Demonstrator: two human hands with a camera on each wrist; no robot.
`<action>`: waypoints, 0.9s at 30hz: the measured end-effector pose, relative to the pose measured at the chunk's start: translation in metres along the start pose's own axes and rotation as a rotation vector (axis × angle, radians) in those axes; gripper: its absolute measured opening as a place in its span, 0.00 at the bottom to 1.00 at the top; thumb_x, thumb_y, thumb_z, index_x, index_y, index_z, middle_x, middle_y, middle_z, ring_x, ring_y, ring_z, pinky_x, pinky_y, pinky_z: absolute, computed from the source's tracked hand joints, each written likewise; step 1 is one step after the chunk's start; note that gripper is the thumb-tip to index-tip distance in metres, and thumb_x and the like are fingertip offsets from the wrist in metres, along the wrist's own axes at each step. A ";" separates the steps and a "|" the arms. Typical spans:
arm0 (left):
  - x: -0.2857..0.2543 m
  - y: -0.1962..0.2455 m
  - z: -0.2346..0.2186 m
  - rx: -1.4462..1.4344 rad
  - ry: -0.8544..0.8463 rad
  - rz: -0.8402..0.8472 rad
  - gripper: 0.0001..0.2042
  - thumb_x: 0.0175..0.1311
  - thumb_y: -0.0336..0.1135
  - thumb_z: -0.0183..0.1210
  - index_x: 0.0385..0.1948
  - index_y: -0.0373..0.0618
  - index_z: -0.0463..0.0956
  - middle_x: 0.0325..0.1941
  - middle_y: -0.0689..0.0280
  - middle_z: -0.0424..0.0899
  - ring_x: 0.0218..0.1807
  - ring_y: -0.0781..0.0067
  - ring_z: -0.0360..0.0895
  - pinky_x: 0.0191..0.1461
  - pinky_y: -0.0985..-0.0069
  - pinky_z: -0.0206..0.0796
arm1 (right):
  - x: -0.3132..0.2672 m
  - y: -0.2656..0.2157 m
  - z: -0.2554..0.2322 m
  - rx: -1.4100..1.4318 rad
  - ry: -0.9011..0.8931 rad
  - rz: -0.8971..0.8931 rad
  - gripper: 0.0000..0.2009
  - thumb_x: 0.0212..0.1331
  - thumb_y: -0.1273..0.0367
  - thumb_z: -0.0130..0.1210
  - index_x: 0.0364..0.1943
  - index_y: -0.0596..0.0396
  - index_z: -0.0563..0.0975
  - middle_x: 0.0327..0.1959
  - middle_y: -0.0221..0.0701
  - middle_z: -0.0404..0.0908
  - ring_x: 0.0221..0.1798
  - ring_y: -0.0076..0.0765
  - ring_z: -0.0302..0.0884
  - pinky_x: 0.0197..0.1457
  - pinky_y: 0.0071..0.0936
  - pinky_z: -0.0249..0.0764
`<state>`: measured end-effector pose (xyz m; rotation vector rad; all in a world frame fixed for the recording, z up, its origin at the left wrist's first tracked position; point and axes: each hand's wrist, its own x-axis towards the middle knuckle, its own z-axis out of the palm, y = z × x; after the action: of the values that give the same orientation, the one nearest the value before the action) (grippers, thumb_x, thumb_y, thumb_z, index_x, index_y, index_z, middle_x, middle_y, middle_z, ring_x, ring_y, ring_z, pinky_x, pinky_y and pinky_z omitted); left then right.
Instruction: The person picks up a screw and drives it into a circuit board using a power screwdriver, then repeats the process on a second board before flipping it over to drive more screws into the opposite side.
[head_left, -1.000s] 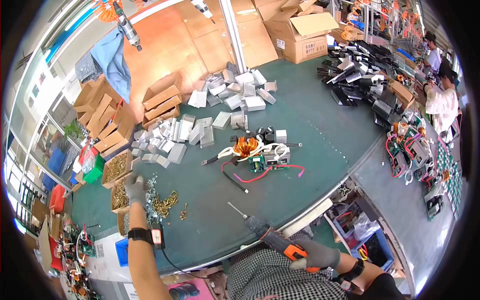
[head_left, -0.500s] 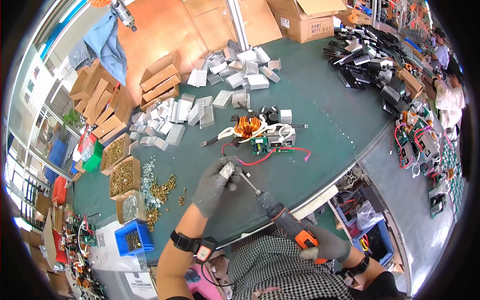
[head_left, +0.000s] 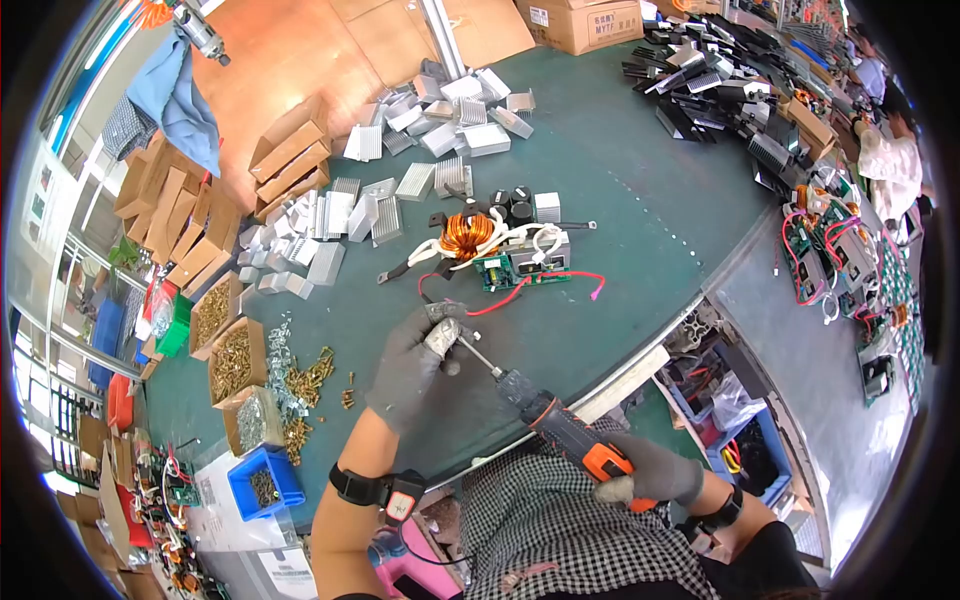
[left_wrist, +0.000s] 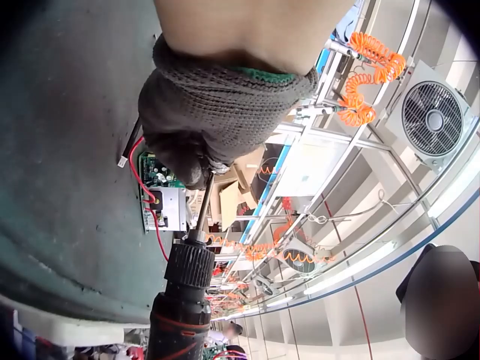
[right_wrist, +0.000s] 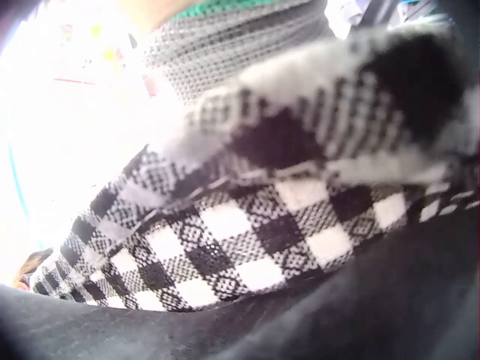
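Observation:
My gloved left hand (head_left: 405,368) is raised over the near part of the bench, thumb and fingers curled round a small shiny metal piece (left_wrist: 218,165) at the screwdriver's tip. The fingers hide most of that piece; I cannot tell its kind. My gloved right hand (head_left: 655,472) grips the orange and black electric screwdriver (head_left: 555,415) by its handle, the bit (head_left: 480,355) pointing at the left fingers. Just beyond the left hand lies a circuit board assembly (head_left: 493,272) with a copper coil (head_left: 466,237), white leads and a red wire. A checked garment fills much of the right wrist view.
Cardboard boxes of brass screws (head_left: 231,362) stand at left, with loose brass screws (head_left: 310,375) and silver hardware beside them. A blue bin (head_left: 285,478) sits nearer. Silver heat sinks (head_left: 325,265) are heaped behind; black heat sinks (head_left: 690,95) are piled at back right.
My left hand has come from the screw boxes to the screwdriver's tip, now holding a small metal piece. The screwdriver stays in my right hand. The head view has shifted slightly over the last half second.

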<state>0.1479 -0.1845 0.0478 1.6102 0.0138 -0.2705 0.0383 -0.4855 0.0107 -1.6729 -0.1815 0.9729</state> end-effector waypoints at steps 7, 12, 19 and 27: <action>0.007 0.005 -0.006 0.128 -0.042 0.032 0.11 0.69 0.30 0.47 0.50 0.39 0.72 0.36 0.66 0.80 0.29 0.84 0.72 0.32 0.85 0.70 | -0.008 -0.016 0.006 -0.245 0.204 -0.065 0.26 0.49 0.57 0.66 0.47 0.56 0.71 0.26 0.28 0.76 0.25 0.27 0.74 0.32 0.27 0.73; 0.021 0.000 -0.009 0.109 -0.100 0.079 0.12 0.69 0.34 0.49 0.50 0.39 0.72 0.33 0.67 0.79 0.28 0.84 0.73 0.29 0.83 0.70 | 0.002 -0.003 0.006 0.307 -0.094 0.011 0.22 0.51 0.60 0.66 0.43 0.56 0.71 0.26 0.27 0.74 0.26 0.24 0.72 0.31 0.25 0.71; 0.050 0.014 -0.013 0.709 0.150 0.314 0.20 0.62 0.42 0.59 0.54 0.45 0.72 0.44 0.60 0.77 0.41 0.70 0.76 0.40 0.73 0.72 | -0.003 -0.010 0.010 0.426 0.013 -0.018 0.22 0.51 0.62 0.65 0.46 0.58 0.70 0.31 0.28 0.74 0.32 0.22 0.73 0.35 0.25 0.72; 0.089 0.036 0.012 1.583 0.080 0.673 0.32 0.43 0.42 0.71 0.56 0.58 0.73 0.65 0.56 0.61 0.59 0.49 0.70 0.57 0.57 0.67 | 0.006 -0.016 0.016 0.583 0.079 -0.031 0.22 0.54 0.62 0.63 0.47 0.60 0.69 0.32 0.29 0.75 0.33 0.24 0.74 0.36 0.25 0.73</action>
<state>0.2382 -0.2120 0.0663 3.0270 -0.8564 0.4621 0.0367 -0.4651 0.0210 -1.1634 0.1225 0.8326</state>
